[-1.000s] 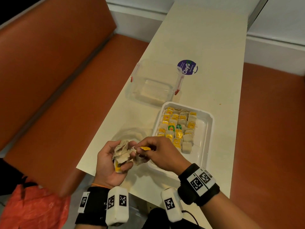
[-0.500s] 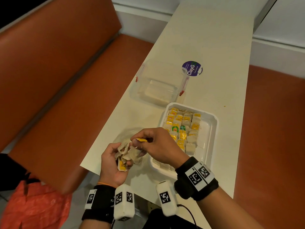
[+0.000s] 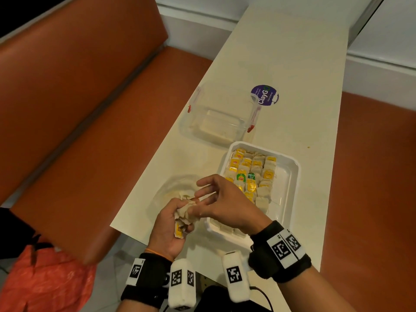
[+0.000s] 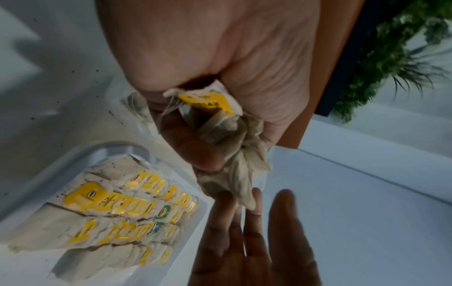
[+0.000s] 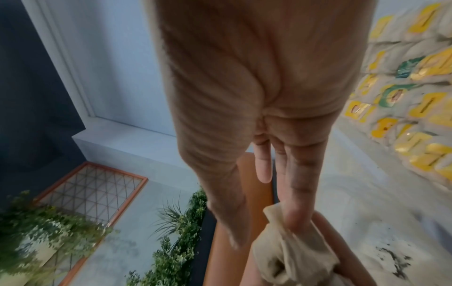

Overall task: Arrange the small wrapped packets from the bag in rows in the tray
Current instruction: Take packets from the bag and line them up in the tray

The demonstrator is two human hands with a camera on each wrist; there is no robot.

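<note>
Clutching packets (image 3: 182, 215), left hand (image 3: 171, 224) meets slack-fingered right hand (image 3: 225, 206) beside 1 tray (image 3: 292, 176).

This looks like a booth in a café or canteen. An orange padded bench seat (image 3: 74, 122) with a tall backrest fills the left of the head view, and a second orange seat (image 3: 369, 176) runs down the right, with a long, narrow cream surface (image 3: 299, 70) between them. A round purple "ClayGo" sticker (image 3: 265, 95) is stuck on that surface near the frame's middle. In the lower left of the right wrist view, leafy green plants (image 5: 49, 232) and an orange-framed lattice panel (image 5: 95, 189) line a pale wall.
</note>
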